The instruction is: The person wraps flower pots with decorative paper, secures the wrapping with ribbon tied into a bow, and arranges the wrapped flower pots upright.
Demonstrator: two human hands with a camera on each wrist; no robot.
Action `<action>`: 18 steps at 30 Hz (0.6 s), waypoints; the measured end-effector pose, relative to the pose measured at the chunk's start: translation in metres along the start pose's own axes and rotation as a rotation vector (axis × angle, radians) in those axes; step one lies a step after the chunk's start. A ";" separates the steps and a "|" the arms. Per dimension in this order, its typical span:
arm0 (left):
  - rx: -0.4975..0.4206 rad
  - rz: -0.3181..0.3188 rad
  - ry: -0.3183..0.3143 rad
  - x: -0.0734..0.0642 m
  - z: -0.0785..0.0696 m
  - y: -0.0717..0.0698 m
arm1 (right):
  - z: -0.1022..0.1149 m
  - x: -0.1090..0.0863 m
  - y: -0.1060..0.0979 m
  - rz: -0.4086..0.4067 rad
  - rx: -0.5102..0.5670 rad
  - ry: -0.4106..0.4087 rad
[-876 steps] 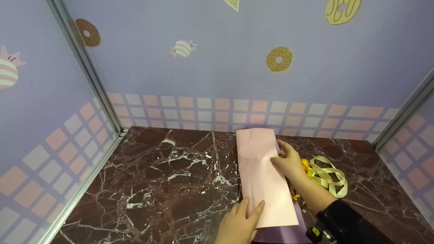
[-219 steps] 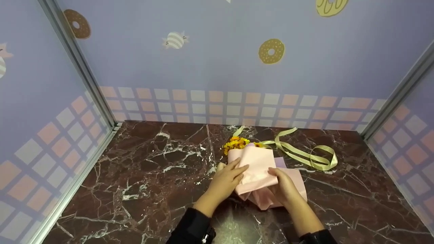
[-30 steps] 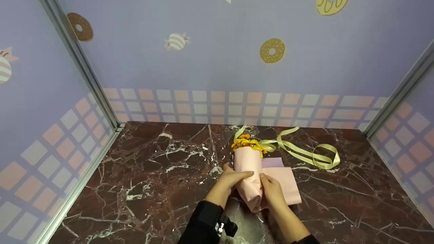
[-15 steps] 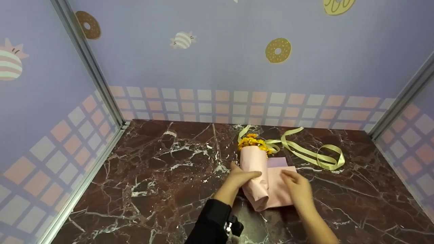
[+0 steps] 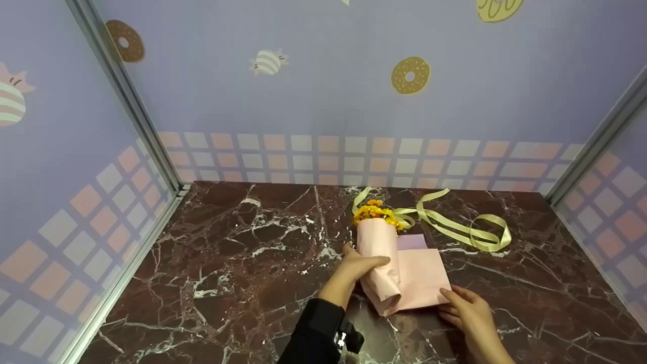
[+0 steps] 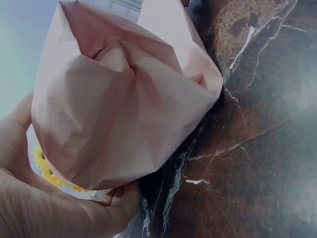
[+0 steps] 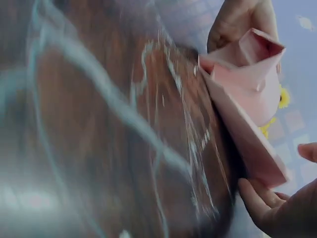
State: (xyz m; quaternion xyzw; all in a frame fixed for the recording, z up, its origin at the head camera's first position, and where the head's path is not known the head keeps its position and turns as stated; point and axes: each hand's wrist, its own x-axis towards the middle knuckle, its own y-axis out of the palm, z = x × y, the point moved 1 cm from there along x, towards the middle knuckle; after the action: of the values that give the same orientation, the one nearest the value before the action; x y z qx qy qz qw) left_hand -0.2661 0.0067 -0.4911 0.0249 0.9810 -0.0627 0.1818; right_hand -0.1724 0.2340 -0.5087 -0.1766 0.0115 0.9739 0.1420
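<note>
A small bouquet of yellow flowers (image 5: pixel 375 214) lies on the table, rolled in pink wrapping paper (image 5: pixel 376 242). My left hand (image 5: pixel 354 267) grips the roll from the left, thumb across its front and fingers behind. The roll's folded lower end (image 6: pixel 114 114) faces the left wrist camera. To the right spreads a flat pink flap (image 5: pixel 423 278), with purple paper (image 5: pixel 412 242) showing at its top. At the flap's lower right corner is my right hand (image 5: pixel 472 309), fingertips under the edge. In the right wrist view its thumb (image 7: pixel 308 151) stands apart from the paper.
A pale yellow ribbon (image 5: pixel 489 247) lies in loops behind and right of the bouquet. The dark marbled tabletop (image 5: pixel 242 283) meets a patterned back wall (image 5: pixel 303 101) and side walls with metal corner strips.
My right hand has left the roll and moved right and down to the flap's corner. The left hand keeps its grip. Earlier, the paper lay in a long strip before being rolled around the flowers.
</note>
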 end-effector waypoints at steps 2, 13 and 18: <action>0.004 -0.002 0.005 0.000 0.001 0.001 | -0.004 0.001 0.002 -0.018 0.002 -0.021; 0.000 -0.029 0.026 0.001 0.000 0.007 | -0.001 -0.005 0.003 -0.212 -0.350 -0.275; -0.008 -0.020 0.014 0.000 0.002 0.006 | 0.009 -0.011 0.011 -0.233 -0.295 -0.255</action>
State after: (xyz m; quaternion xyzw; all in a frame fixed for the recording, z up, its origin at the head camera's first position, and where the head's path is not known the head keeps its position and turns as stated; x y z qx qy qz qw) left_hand -0.2651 0.0124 -0.4933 0.0149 0.9827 -0.0604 0.1742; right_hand -0.1683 0.2210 -0.4969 -0.0710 -0.1697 0.9565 0.2265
